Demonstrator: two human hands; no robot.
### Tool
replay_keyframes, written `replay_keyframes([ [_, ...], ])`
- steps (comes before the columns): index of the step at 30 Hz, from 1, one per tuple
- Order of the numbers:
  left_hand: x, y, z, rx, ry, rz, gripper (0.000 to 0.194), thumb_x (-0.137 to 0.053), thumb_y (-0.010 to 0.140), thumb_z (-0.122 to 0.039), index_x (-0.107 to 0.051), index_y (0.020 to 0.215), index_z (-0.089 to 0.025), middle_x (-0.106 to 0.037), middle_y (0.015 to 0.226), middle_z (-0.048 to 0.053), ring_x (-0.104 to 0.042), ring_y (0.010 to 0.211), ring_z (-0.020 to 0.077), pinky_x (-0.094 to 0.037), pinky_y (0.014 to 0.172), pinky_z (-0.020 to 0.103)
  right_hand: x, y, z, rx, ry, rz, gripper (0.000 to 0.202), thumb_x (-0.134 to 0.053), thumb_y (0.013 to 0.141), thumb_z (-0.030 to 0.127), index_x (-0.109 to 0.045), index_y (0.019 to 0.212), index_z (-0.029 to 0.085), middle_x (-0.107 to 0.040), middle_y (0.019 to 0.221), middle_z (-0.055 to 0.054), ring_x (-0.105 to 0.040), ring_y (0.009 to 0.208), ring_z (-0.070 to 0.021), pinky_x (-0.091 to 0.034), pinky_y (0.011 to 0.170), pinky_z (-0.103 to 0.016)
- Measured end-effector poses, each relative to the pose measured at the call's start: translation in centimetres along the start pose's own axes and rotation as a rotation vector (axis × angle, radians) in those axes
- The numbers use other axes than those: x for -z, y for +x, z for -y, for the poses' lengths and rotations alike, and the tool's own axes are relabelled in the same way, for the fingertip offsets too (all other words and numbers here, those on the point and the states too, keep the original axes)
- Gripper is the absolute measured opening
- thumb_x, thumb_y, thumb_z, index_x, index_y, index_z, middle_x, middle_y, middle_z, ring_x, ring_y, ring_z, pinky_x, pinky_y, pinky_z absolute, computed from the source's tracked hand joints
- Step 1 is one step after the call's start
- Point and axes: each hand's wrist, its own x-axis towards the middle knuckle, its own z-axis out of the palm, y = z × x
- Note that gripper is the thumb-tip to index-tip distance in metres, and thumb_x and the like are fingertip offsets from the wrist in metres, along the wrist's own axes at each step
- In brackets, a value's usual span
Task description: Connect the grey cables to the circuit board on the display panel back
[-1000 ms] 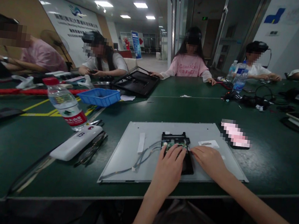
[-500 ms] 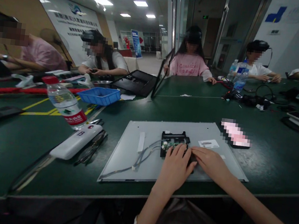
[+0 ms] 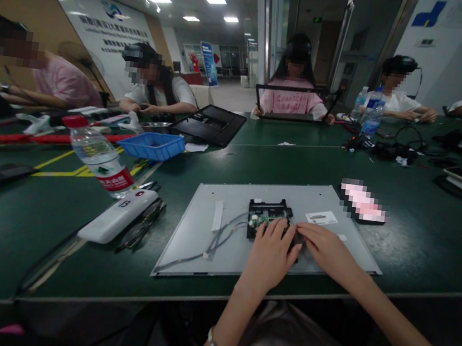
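A flat grey metal panel [image 3: 190,230] lies on the table in front of me. On its middle sits a black plastic bracket [image 3: 271,206] with a green circuit board [image 3: 259,221] in it. Grey cables [image 3: 220,239] run from the board's left side across the panel. My left hand [image 3: 272,251] rests over the front of the bracket, fingers stretched forward and covering part of the board. At the bracket's right edge, my right hand [image 3: 329,249] has its fingertips pressed together; whatever is between them is hidden.
Left of the panel are a white power bank [image 3: 118,215], glasses [image 3: 142,226], a water bottle [image 3: 100,157] and a blue tray [image 3: 154,147]. A phone [image 3: 362,200] lies to the right. Across the table a person [image 3: 293,93] holds a black frame [image 3: 294,119]; other people sit around.
The person opposite has turned the black frame from edge-on to facing me and lowered it. My hands stay at the bracket, almost unmoved; the view has shifted slightly.
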Motion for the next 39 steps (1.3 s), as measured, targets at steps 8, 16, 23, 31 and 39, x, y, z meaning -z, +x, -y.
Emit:
replay_keyframes([
  [8, 0.2, 0.0, -0.2, 0.015, 0.001, 0.023, 0.033, -0.037, 0.096, -0.031, -0.05, 0.124, -0.019, -0.05, 0.133, 0.011, -0.042, 0.126, 0.0255, -0.033, 0.105, 0.047, 0.3, 0.0, 0.2, -0.003, 0.048, 0.014, 0.042, -0.039, 0.087, 0.008, -0.061, 0.121, 0.017, -0.063, 0.125, -0.009, -0.057, 0.116, -0.0203, -0.045, 0.103, -0.042],
  [16, -0.1, 0.0, 0.0, 0.015, -0.013, 0.024, 0.037, -0.037, 0.097, -0.035, -0.047, 0.129, -0.02, -0.049, 0.135, 0.01, -0.041, 0.128, 0.0258, -0.032, 0.107, 0.049, -0.4, -0.1, -0.2, -0.047, 0.04, -0.03, 0.042, -0.041, 0.088, 0.014, -0.056, 0.127, 0.02, -0.058, 0.13, -0.01, -0.054, 0.121, -0.0218, -0.044, 0.104, -0.044],
  [23, 2.3, -1.1, 0.9, 0.052, -0.073, -0.026, 0.048, -0.041, 0.095, -0.039, -0.036, 0.139, -0.021, -0.042, 0.144, 0.009, -0.032, 0.137, 0.0245, -0.027, 0.112, 0.049, -0.1, 0.0, 0.1, -0.066, 0.048, -0.025, 0.041, -0.042, 0.089, 0.016, -0.055, 0.128, 0.019, -0.059, 0.129, -0.011, -0.054, 0.12, -0.0228, -0.044, 0.104, -0.046],
  [31, 5.5, -5.3, 10.8, 0.309, -0.188, -0.182, 0.036, -0.047, 0.089, -0.032, -0.054, 0.122, -0.018, -0.06, 0.125, 0.009, -0.055, 0.117, 0.0219, -0.042, 0.103, 0.04, 0.2, -0.1, 0.5, -0.086, 0.047, -0.012, 0.039, -0.044, 0.09, 0.02, -0.057, 0.126, 0.02, -0.057, 0.131, -0.011, -0.053, 0.121, -0.0236, -0.043, 0.104, -0.047],
  [39, 4.5, -5.9, 13.1, 0.47, -0.216, -0.122, 0.027, -0.046, 0.084, -0.028, -0.067, 0.1, -0.02, -0.07, 0.107, 0.005, -0.064, 0.102, 0.0219, -0.046, 0.097, 0.037, 0.2, -0.1, 0.4, -0.067, 0.064, -0.037, 0.038, -0.046, 0.089, 0.019, -0.058, 0.125, 0.024, -0.056, 0.132, -0.009, -0.054, 0.121, -0.023, -0.045, 0.102, -0.046],
])
